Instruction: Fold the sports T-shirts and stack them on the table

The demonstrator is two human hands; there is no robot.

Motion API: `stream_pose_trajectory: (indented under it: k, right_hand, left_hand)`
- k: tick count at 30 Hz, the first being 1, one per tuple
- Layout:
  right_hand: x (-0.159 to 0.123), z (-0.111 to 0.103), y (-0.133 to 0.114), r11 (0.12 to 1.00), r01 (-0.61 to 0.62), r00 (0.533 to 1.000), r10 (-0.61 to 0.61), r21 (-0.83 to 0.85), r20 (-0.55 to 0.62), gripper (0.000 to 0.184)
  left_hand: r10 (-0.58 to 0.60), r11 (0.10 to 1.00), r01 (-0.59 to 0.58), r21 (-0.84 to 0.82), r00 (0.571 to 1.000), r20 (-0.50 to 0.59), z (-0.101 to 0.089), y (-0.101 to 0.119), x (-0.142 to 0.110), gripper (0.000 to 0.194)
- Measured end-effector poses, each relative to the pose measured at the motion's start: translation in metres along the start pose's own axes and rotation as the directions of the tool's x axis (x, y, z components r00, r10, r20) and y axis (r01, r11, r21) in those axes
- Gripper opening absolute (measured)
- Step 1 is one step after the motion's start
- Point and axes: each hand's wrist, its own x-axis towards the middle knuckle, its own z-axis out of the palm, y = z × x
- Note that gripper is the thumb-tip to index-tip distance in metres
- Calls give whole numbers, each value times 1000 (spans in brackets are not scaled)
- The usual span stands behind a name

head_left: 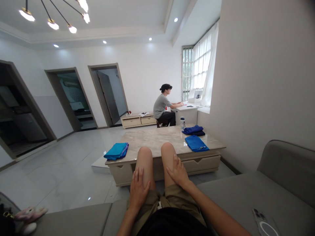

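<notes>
My left hand [138,190] lies flat on my left thigh with its fingers spread, holding nothing. Resting on the other thigh near the knee is my right hand [178,173], also open and without anything in it. In front of my knees stands a low coffee table [150,139] with a marble-look top. Folded turquoise and purple cloth [116,151] lies at its left end. At the right are a folded blue cloth [196,143] and a darker navy folded pile [193,130] behind it. A bottle [182,123] stands upright beside the navy pile.
I sit on a grey sofa [226,196]; a phone [262,223] lies on it at the right, a plush toy [31,213] at the left. Beyond the table, a person [162,106] sits at a white desk [187,111] by the window. A low cabinet [131,123] stands along the wall.
</notes>
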Motion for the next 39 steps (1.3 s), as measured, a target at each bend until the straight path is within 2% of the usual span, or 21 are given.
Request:
stream_pose_trajectory:
  k: [13,22,39]
  right_hand:
    - [1,4,7,1000,21,1000,-21,8,11,96]
    - [1,11,9,1000,10,1000,-10,14,-24,99]
    - [-2,-1,6,1000,11,999,-11,-5,-31,96]
  left_hand:
    - [-9,1000,9,-11,1000,18,-3,2,0,72]
    - [-35,999,37,-29,998,51,-7,5,0,72]
    - [-26,998,28,-56,999,39,-9,6,0,72]
